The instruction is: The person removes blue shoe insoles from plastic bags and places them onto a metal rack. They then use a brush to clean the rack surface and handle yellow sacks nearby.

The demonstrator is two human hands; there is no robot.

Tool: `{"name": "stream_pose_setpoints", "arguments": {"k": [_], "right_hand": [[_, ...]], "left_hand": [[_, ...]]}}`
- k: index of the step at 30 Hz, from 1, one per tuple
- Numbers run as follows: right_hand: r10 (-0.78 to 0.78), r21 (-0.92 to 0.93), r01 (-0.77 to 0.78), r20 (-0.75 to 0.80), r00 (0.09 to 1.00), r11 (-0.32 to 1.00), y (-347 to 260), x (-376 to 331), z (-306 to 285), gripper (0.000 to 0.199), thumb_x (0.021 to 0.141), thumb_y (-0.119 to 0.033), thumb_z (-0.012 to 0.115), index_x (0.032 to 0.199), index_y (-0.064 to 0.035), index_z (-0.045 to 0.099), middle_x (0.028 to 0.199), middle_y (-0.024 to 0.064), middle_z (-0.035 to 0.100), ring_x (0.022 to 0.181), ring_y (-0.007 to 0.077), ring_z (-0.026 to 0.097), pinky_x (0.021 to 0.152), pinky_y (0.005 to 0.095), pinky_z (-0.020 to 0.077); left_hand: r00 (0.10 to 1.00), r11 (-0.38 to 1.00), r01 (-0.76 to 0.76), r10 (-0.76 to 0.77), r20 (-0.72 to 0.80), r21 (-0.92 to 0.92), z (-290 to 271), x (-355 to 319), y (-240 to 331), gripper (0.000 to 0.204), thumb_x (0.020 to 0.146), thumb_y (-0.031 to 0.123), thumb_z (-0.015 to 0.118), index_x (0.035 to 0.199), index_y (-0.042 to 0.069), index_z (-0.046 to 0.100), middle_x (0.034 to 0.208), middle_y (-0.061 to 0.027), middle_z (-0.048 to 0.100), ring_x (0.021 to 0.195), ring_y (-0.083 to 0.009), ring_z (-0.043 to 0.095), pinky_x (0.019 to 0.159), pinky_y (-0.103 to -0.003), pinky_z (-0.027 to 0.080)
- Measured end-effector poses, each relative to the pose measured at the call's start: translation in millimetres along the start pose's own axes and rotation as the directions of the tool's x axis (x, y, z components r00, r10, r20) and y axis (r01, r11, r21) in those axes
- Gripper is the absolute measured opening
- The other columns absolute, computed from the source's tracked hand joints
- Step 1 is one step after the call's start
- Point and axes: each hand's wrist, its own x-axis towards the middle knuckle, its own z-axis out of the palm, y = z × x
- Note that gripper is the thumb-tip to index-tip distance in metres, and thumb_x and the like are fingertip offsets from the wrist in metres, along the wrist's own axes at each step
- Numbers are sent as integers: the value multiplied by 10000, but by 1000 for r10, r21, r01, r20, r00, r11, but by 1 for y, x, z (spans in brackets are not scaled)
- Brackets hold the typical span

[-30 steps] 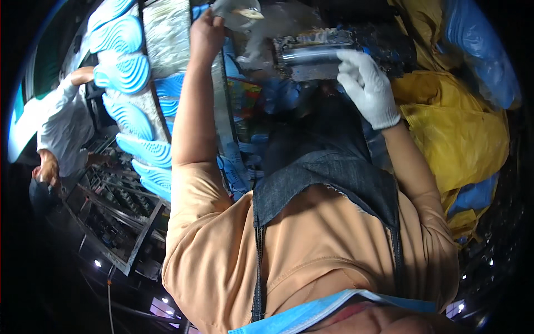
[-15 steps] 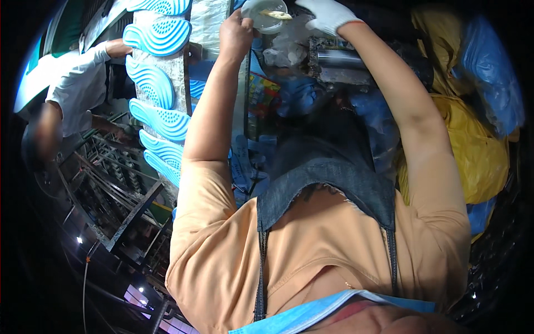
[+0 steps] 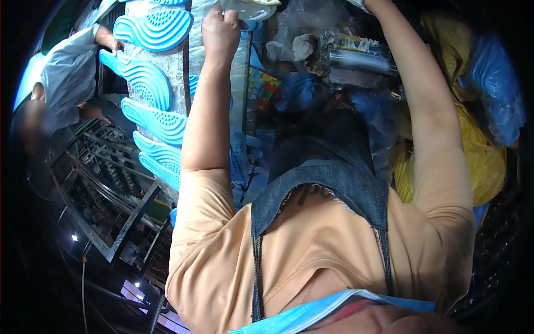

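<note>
My bare left hand [image 3: 221, 32] is at the top, its fingers closed at the rim of a shallow translucent white bowl [image 3: 253, 12]. In the bowl lies a pale yellowish piece [image 3: 267, 2], cut off by the upper edge; its kind is unclear. Of my right hand [image 3: 359, 4], only a bit of white glove shows at the upper edge, with the fingers out of view. Left of my left forearm, light blue insoles [image 3: 153, 29] with ridges and dots lie in a row on a long worn grey surface [image 3: 177, 61].
At the far left a person in a white top [image 3: 64, 83] reaches a hand to the insoles. A roller machine [image 3: 359, 60] stands ahead beside crumpled clear plastic [image 3: 306, 22]. Yellow sacks [image 3: 481, 161] and blue plastic bags [image 3: 495, 83] are at the right. A metal frame [image 3: 130, 222] stands lower left.
My left hand and the bowl have moved up and left. My right hand has moved up and right, mostly out of view. The nearby person's hand has shifted left along with the insoles.
</note>
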Motion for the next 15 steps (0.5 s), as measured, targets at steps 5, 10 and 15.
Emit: {"name": "stream_pose_setpoints", "arguments": {"k": [5,10,15], "right_hand": [[-533,192,540,-95,841,819,-102,-72,-63,530,780,-126,627,1300,-69,544,975,191,599,909,378,587,849,432,485],[-392,190,422,-179,903,886,-108,-115,-51,392,815,-184,662,1205,-150,650,896,130,621,850,314,614,778,399,511],[-334,213,407,-309,891,889,-106,-132,-68,328,828,-178,659,1156,-164,671,919,103,655,866,280,636,789,383,523]], "left_hand": [[998,964,-34,21,54,265,10,-20,15,299,872,120,465,1086,17,647,646,-104,674,618,-164,672,635,-308,523],[963,977,-119,71,261,176,22,-39,54,359,866,126,485,1187,54,629,673,-123,674,627,-187,680,642,-321,532],[953,882,-278,206,221,380,52,-59,50,368,873,157,550,1220,37,587,910,-229,681,828,-348,677,754,-426,533]]}}
